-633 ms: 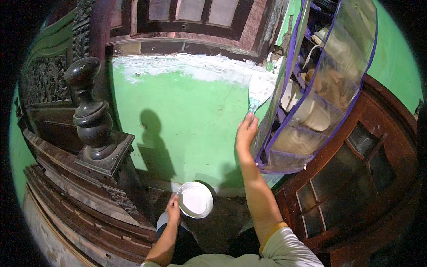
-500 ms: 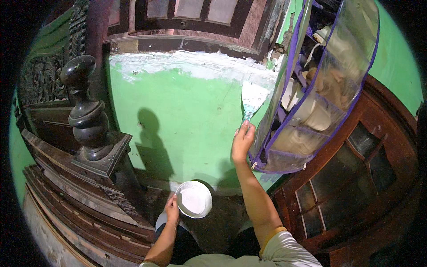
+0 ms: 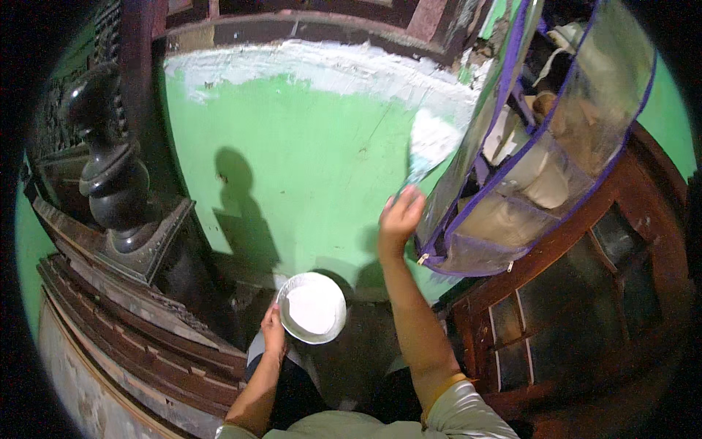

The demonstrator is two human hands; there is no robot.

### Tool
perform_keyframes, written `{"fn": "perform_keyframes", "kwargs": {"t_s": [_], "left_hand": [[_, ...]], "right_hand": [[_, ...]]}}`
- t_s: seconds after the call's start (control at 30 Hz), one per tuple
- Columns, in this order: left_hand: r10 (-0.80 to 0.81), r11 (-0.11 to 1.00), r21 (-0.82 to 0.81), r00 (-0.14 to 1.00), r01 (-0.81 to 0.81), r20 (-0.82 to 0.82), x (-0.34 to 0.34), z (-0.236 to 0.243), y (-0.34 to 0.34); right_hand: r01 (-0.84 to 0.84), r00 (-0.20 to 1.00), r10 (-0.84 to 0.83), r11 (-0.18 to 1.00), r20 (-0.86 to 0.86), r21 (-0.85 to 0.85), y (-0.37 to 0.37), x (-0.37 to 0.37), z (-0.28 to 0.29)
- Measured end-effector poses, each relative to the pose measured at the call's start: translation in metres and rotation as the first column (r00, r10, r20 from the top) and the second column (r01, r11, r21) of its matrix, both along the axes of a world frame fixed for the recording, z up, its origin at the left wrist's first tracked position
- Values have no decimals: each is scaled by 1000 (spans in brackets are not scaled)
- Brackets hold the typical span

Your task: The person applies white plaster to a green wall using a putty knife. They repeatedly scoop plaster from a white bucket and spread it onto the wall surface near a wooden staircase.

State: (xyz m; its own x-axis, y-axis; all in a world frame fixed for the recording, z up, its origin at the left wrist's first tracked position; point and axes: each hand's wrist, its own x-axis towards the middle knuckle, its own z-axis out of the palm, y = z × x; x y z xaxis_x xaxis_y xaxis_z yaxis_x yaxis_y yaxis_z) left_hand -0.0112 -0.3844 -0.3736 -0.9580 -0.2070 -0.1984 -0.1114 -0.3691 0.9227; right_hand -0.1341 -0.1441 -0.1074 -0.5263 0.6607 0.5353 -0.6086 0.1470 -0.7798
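My right hand grips the handle of a wide putty knife whose blade carries white paste, held at the green wall just below a rough white band under the window frame. My left hand holds a white bowl of white paste by its left rim, low near my knees. Beside the putty knife hangs a purple-trimmed clear plastic organizer filled with pale items I cannot make out clearly; it is close to my right hand.
A carved dark wood post and stacked wooden panels stand on the left. A brown wooden frame with glass panes leans at the lower right. The window frame runs along the top, and the dark floor shows below.
The view has tilted, so the window sits higher and the bowl appears farther up and left. The putty knife first dropped slightly from the white band, then rose again with its blade tilted rightward.
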Motion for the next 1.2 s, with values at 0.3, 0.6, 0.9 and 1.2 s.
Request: {"fn": "perform_keyframes", "kwargs": {"t_s": [0.3, 0.6, 0.9, 1.2], "left_hand": [[-25, 999, -47, 1000, 25, 12, 25, 84, -15], [-116, 993, 10, 988, 115, 106, 102, 168, -48], [-31, 997, -66, 962, 51, 273, 157, 346, -75], [101, 993, 23, 930, -117, 354, 186, 527, -113]], "right_hand": [[-155, 895, 289, 916, 340, -369, -35, 58, -25], [-424, 641, 202, 898, 741, 122, -41, 183, 62], [-562, 488, 216, 819, 846, 115, -52, 213, 174], [-717, 445, 499, 696, 743, -38, -64, 213, 344]]}}
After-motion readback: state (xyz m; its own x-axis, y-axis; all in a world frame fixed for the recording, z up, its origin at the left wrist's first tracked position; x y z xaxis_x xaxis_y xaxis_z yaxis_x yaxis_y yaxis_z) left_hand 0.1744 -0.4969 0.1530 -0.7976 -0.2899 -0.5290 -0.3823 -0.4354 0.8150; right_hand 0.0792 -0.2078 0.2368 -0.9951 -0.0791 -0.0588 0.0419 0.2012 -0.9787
